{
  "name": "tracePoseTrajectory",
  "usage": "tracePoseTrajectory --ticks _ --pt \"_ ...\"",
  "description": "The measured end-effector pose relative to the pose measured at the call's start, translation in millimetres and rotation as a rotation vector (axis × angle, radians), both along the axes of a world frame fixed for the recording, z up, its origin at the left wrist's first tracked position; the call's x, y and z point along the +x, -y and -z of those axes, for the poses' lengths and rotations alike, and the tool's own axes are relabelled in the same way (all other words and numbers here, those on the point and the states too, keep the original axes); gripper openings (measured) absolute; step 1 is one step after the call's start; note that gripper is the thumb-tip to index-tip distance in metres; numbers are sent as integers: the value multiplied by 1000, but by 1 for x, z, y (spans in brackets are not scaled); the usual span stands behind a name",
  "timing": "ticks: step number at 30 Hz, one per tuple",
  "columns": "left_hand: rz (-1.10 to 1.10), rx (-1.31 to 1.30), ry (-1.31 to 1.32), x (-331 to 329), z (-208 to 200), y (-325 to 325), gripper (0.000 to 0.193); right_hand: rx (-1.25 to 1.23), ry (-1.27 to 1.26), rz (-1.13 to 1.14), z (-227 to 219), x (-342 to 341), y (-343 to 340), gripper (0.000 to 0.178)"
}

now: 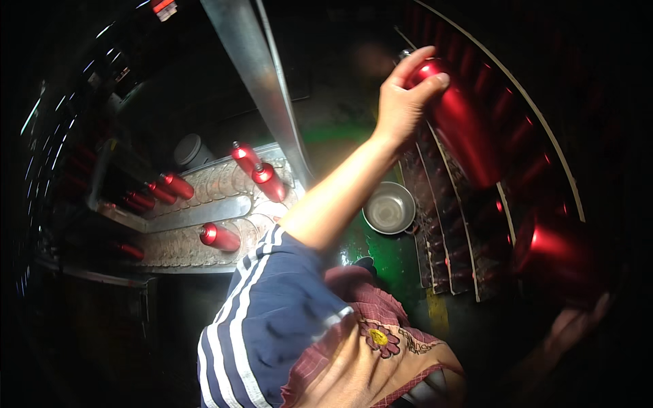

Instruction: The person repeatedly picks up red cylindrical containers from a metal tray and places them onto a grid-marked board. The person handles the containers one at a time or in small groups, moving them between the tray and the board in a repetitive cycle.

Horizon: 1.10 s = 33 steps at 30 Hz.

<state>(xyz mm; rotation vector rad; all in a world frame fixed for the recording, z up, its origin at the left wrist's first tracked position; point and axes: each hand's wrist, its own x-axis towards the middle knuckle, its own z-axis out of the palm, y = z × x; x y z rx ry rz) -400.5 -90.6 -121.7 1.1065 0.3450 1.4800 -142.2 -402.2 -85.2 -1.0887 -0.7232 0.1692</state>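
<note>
My left hand (408,98) reaches up and to the right, its fingers and thumb closed round the neck end of a shiny red metal bottle (468,136). The body of that bottle slants down to the right. In the dim lower right, my right hand (578,318) is at the lower end of another red bottle (554,248), with its fingers partly lost in shadow. It appears to hold that bottle. Both bottles are in front of a dark slatted rack (452,224) on the right.
On the left, a looped conveyor (183,255) carries several upright red bottles (219,236). A metal post (262,75) rises beside it. A round metal basin (389,208) is near the green floor (381,255), and a white bucket (192,151) stands behind the conveyor.
</note>
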Motion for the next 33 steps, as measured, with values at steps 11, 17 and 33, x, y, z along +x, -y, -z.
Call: tracePoseTrajectory --ticks 11,17,33 --pt "573 -1067 196 26 264 -103 46 18 -1266 -853 189 -44 -217 51" --pt "792 -1267 314 41 383 -167 60 -108 -1446 -741 283 -27 -307 54" --pt "1144 -1249 686 33 392 -178 58 135 -1448 -1114 317 -37 -322 66"
